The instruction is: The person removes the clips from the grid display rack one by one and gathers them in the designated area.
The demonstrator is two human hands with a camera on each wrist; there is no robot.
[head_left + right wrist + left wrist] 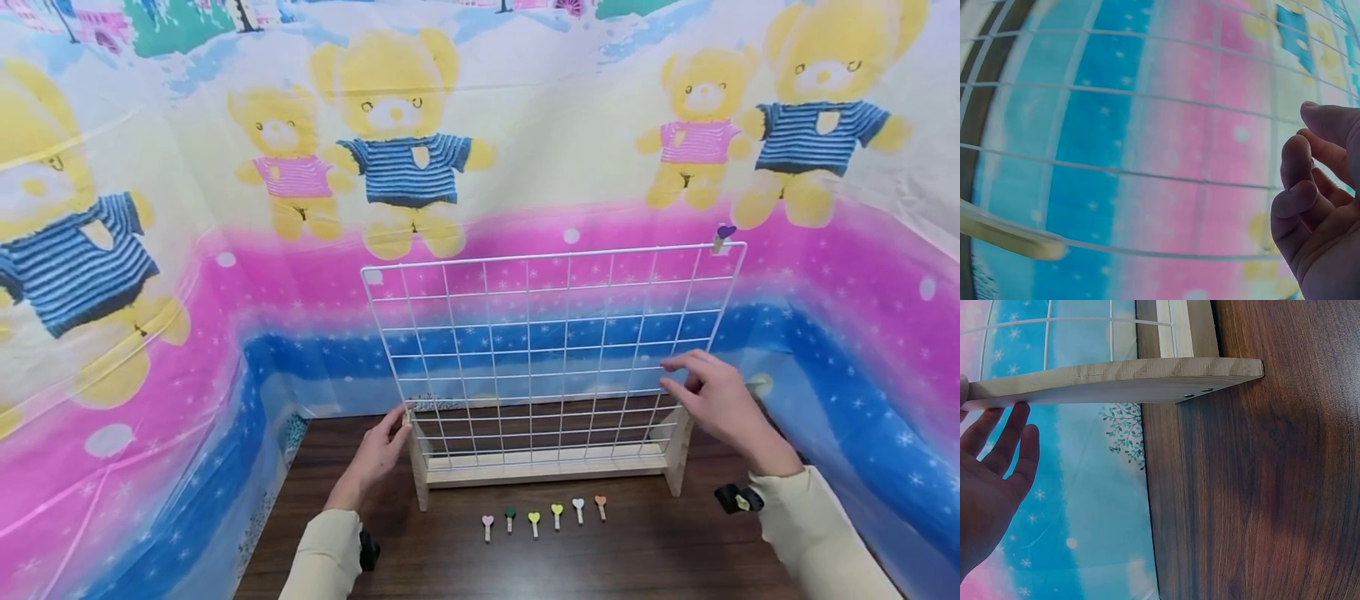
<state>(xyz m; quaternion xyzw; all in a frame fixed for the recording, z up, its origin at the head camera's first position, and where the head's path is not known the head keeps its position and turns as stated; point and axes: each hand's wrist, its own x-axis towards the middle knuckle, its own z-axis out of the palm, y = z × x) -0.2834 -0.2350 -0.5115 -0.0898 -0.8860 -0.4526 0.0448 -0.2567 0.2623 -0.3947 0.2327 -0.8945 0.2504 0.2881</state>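
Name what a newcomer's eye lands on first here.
The white wire grid standing upright in its wooden stand mid-table, one purple heart clip on its top right corner. The left hand and right hand flank it; six heart clips line up in front.

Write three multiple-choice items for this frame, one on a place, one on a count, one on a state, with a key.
1. Where is the purple heart clip?
A. in the row on the table
B. on the top right corner of the wire grid
C. in the left hand

2. How many heart clips lie in the row in front of the wooden stand?
A. four
B. six
C. nine

3. How is the left hand?
A. fingers straight, at the stand's left upright
B. clenched round a clip
C. flat on the table

Key: 1 B, the head view shows it clipped to that corner. 2 B, six clips lie side by side. 3 A, the left wrist view shows extended fingers beside the wood, holding nothing.
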